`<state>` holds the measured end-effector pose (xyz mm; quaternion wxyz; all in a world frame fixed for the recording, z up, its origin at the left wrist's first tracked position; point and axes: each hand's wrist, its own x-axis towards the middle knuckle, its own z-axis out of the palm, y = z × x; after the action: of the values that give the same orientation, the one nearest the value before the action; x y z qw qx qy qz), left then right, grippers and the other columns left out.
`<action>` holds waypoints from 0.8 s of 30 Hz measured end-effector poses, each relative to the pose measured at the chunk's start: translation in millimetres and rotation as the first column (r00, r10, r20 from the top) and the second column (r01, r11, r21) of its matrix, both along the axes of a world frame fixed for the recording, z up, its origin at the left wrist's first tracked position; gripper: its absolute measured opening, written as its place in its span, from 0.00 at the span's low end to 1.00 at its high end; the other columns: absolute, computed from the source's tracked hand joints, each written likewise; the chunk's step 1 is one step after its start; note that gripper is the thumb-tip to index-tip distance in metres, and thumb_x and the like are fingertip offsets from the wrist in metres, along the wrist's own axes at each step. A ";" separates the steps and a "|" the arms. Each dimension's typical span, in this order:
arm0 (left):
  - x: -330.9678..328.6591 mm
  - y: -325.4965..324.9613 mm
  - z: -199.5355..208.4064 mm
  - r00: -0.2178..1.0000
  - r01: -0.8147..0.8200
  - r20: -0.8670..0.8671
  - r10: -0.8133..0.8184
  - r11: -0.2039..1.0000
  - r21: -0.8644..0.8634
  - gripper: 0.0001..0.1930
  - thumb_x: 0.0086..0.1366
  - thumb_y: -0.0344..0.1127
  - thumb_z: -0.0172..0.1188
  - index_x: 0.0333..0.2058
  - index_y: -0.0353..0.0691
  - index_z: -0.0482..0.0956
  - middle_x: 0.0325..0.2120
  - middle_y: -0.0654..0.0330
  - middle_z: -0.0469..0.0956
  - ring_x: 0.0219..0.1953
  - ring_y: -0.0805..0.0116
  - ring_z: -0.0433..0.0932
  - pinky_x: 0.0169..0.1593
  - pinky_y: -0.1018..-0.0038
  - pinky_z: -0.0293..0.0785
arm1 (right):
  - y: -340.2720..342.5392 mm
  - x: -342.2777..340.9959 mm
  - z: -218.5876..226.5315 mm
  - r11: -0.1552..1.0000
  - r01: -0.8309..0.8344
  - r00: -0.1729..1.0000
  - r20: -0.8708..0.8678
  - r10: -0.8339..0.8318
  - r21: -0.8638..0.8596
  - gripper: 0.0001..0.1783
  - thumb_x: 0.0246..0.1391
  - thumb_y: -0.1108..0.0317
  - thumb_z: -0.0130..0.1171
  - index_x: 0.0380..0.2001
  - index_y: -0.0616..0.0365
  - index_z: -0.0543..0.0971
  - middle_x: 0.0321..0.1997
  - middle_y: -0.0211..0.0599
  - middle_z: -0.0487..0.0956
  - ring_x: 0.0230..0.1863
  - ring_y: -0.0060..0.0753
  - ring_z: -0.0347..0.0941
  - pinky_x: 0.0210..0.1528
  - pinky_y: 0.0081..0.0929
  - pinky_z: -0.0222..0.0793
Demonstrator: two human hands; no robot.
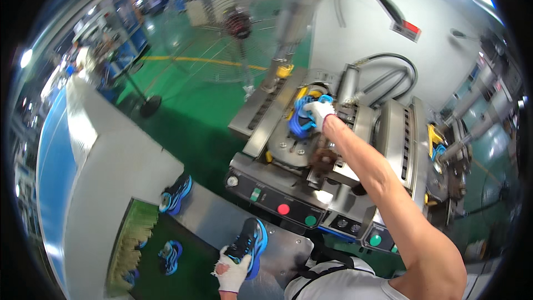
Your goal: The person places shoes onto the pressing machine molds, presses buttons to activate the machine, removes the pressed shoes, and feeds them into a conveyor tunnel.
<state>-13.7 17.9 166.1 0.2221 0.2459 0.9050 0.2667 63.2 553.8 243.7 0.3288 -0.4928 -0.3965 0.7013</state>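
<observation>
My left hand (232, 271), in a white knit glove, is closed around the side of a black sneaker (247, 240) with a bright blue sole, low over the metal shelf. Stretched out to the machine, my right hand (321, 112), also gloved, grips a blue shoe (302, 119) sitting in the machine's holder. The fingers wrap over its upper part, and the glove hides some of it. Another black and blue sneaker (176, 194) lies on the shelf's far left end.
The metal pressing machine (288, 150) has a front panel with a red button (283, 209) and a green button (310, 220). Left of the shelf, several shoes lie on a green conveyor belt (189, 264) behind a bristle curtain (132, 239). A large fan (237, 22) stands beyond.
</observation>
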 end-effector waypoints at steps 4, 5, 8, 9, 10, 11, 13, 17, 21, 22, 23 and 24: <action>28.7 -11.2 -47.9 1.000 0.021 0.007 -0.020 0.988 -0.153 0.38 0.51 0.52 0.74 0.56 0.35 0.74 0.43 0.46 0.84 0.46 0.46 0.83 0.53 0.60 0.76 | 80.0 14.5 -63.3 0.819 -0.339 0.515 0.820 -0.251 0.463 0.10 0.52 0.68 0.60 0.38 0.59 0.81 0.41 0.48 0.83 0.38 0.47 0.80 0.39 0.44 0.79; 34.6 -13.2 -58.3 1.000 -0.012 0.012 0.013 0.991 -0.130 0.37 0.53 0.52 0.73 0.56 0.35 0.74 0.43 0.47 0.84 0.46 0.45 0.83 0.54 0.60 0.75 | 81.4 6.9 -71.2 0.786 -0.424 0.424 0.865 -0.266 0.450 0.12 0.52 0.67 0.60 0.38 0.60 0.82 0.42 0.50 0.83 0.40 0.48 0.80 0.42 0.43 0.78; 55.6 -21.3 -108.0 0.999 -0.031 0.036 0.031 0.999 -0.013 0.29 0.55 0.44 0.72 0.53 0.39 0.75 0.43 0.46 0.83 0.45 0.45 0.82 0.52 0.58 0.76 | 77.0 -9.7 -92.7 0.726 -0.566 0.343 0.912 -0.223 0.390 0.17 0.50 0.62 0.59 0.39 0.63 0.85 0.46 0.57 0.84 0.47 0.53 0.81 0.50 0.43 0.75; 67.8 -35.0 -142.5 0.957 0.160 -0.256 -0.137 0.985 0.071 0.23 0.55 0.40 0.70 0.49 0.41 0.77 0.40 0.47 0.81 0.44 0.43 0.81 0.49 0.56 0.76 | 82.8 -6.6 -105.7 0.705 -0.591 0.333 0.915 -0.228 0.391 0.18 0.49 0.63 0.59 0.39 0.63 0.85 0.46 0.57 0.84 0.47 0.54 0.81 0.50 0.43 0.75; 75.8 -28.9 -150.2 0.964 0.126 -0.246 -0.096 0.986 0.111 0.21 0.55 0.40 0.69 0.46 0.42 0.77 0.39 0.48 0.80 0.44 0.43 0.80 0.46 0.54 0.77 | 104.0 12.4 -117.9 0.693 -0.604 0.307 0.917 -0.255 0.395 0.18 0.47 0.63 0.59 0.38 0.64 0.85 0.45 0.57 0.84 0.48 0.54 0.81 0.50 0.44 0.75; 73.5 -22.0 -148.0 0.971 0.135 -0.214 -0.103 0.980 0.144 0.21 0.55 0.41 0.69 0.46 0.42 0.77 0.40 0.48 0.80 0.44 0.43 0.80 0.45 0.54 0.77 | 124.7 24.9 -127.1 0.696 -0.574 0.341 0.899 -0.274 0.431 0.18 0.47 0.64 0.59 0.38 0.64 0.85 0.45 0.57 0.84 0.48 0.54 0.81 0.49 0.44 0.75; 81.3 -34.0 -146.8 0.974 0.116 -0.206 -0.096 0.989 0.088 0.23 0.56 0.44 0.70 0.48 0.43 0.76 0.43 0.49 0.80 0.46 0.44 0.80 0.46 0.54 0.76 | 125.8 13.8 -142.5 0.684 -0.558 0.395 0.875 -0.280 0.470 0.16 0.47 0.64 0.58 0.35 0.65 0.85 0.42 0.57 0.84 0.46 0.54 0.82 0.48 0.43 0.75; 86.3 -38.2 -151.0 0.964 0.137 -0.231 -0.133 0.991 -0.002 0.30 0.57 0.46 0.70 0.56 0.44 0.71 0.49 0.51 0.77 0.51 0.48 0.78 0.51 0.52 0.74 | 127.6 24.8 -132.1 0.860 -0.416 0.636 0.770 0.042 0.297 0.14 0.52 0.65 0.61 0.40 0.62 0.82 0.38 0.46 0.83 0.37 0.41 0.80 0.41 0.42 0.76; 90.2 -39.4 -150.0 0.958 0.148 -0.242 -0.151 0.988 -0.034 0.30 0.59 0.49 0.66 0.55 0.42 0.71 0.47 0.52 0.77 0.50 0.50 0.78 0.48 0.53 0.75 | 52.8 47.3 -87.6 0.847 -0.369 0.828 0.550 0.111 0.384 0.15 0.54 0.64 0.65 0.37 0.66 0.79 0.32 0.38 0.80 0.26 0.33 0.72 0.35 0.36 0.72; 91.8 -65.9 -147.3 0.963 0.094 -0.247 -0.112 0.992 -0.083 0.29 0.60 0.51 0.64 0.55 0.42 0.72 0.46 0.52 0.77 0.49 0.51 0.78 0.47 0.53 0.75 | -55.4 23.4 -38.6 0.751 -0.513 0.744 0.652 0.148 0.416 0.21 0.56 0.62 0.64 0.45 0.68 0.77 0.39 0.42 0.80 0.33 0.33 0.74 0.41 0.34 0.72; 87.9 -66.9 -152.8 0.966 0.096 -0.232 -0.111 0.993 -0.075 0.31 0.60 0.51 0.63 0.57 0.41 0.71 0.47 0.53 0.77 0.49 0.51 0.78 0.47 0.53 0.75 | -114.6 37.1 -29.0 0.637 -0.363 0.896 0.441 0.039 0.681 0.28 0.60 0.59 0.62 0.57 0.69 0.73 0.52 0.49 0.80 0.48 0.36 0.76 0.53 0.33 0.71; 87.8 -60.2 -149.7 0.970 0.104 -0.216 -0.113 0.993 -0.055 0.31 0.60 0.51 0.63 0.58 0.40 0.71 0.47 0.51 0.77 0.48 0.50 0.79 0.48 0.53 0.75 | -170.4 61.8 -10.1 0.575 -0.406 0.884 0.464 0.052 0.710 0.41 0.63 0.56 0.62 0.70 0.69 0.60 0.70 0.49 0.68 0.66 0.37 0.67 0.68 0.31 0.61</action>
<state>74.0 -42.3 16.4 0.1405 0.3181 0.9147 0.2058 125.0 383.4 233.6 0.3293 -0.3691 -0.7837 0.3757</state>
